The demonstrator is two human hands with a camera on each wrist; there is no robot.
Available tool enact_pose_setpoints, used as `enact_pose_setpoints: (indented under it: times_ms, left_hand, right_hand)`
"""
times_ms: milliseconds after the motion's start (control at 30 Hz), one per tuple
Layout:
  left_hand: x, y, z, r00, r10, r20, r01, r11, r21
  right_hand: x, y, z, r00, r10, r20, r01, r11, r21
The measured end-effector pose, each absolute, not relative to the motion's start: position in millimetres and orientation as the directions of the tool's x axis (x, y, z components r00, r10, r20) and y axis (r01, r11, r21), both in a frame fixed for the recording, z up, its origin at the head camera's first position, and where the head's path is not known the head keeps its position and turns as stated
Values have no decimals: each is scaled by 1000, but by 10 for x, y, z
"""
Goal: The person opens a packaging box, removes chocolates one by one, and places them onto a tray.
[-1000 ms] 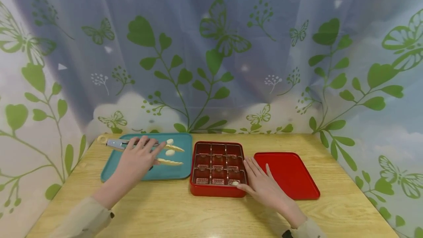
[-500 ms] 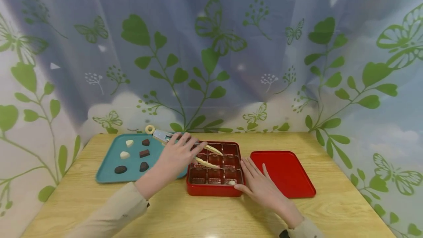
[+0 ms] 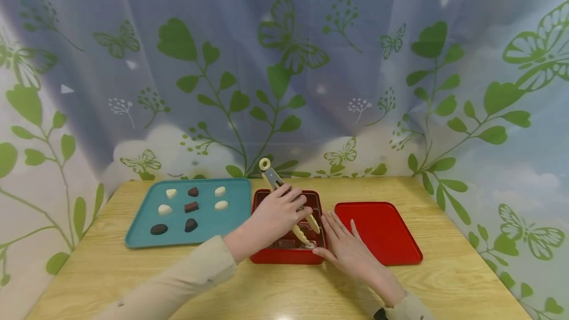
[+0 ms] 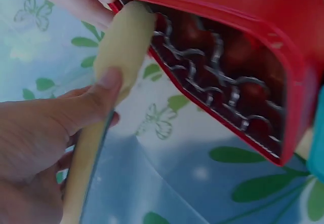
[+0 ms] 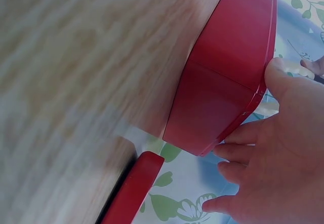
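My left hand (image 3: pixel 273 215) grips kitchen tongs (image 3: pixel 272 177) with cream tips, above a red box (image 3: pixel 284 257) with a divided insert. The tips point down into the front right compartment, where a pale piece of chocolate is largely hidden by them. In the left wrist view the thumb presses on one cream arm of the tongs (image 4: pixel 126 41), whose tip overlaps the box rim. My right hand (image 3: pixel 351 248) rests against the right side of the box with straight fingers, its thumb at the front right corner. Much of the insert is hidden behind my left hand.
To the left, a teal tray (image 3: pixel 204 233) bears several chocolates: white ones, such as the white chocolate (image 3: pixel 221 205), and dark ones, such as the dark chocolate (image 3: pixel 159 229). A red lid (image 3: pixel 382 233) lies right of the box. A patterned curtain (image 3: pixel 284 88) hangs behind the table.
My left hand has carried the tongs rightward from the teal tray to over the box, turning them so the tips point down toward the front right compartment. The right hand stays at the box.
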State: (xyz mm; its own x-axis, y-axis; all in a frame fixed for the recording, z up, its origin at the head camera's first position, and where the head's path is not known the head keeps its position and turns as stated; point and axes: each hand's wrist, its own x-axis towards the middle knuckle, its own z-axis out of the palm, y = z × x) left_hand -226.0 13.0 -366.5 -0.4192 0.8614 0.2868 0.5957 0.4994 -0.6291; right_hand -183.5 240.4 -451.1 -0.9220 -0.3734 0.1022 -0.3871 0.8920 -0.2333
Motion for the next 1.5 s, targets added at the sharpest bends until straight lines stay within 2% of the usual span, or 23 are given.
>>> enact_pose_setpoints:
  times_ms: [333,667,867,1100,1367,1500]
  left_hand:
    - [-2220,511,-3616,-490,868,84,572,393,-721]
    - [-2262,565,-3810,-488,870,68,579,381,-721]
    - [-2261,360,-3867,-468,867,172,597,454,-662]
    - [-2264,64,-3826,-509,796,329,608,603,-516]
    - [-2304,-303,-3783,-472,729,496,599,677,-426]
    - [-2334,-540,-3764,-500,677,540,576,726,-375]
  right_hand:
    - [-1842,2415,-4522,-920,-379,99,-392,894,-217]
    - [-1850,2408,-4526,-917,-386,98,-398,895,-203]
    - [-1833,2387,-4507,-920,-377,104,-391,897,-206]
    - [-1827,2399,-4501,-921,-372,116,-389,895,-219]
    - [-1830,2403,-4524,-920,-371,122,-390,896,-213]
    - [-1832,2391,-4542,-923,-368,112,-384,896,-224]
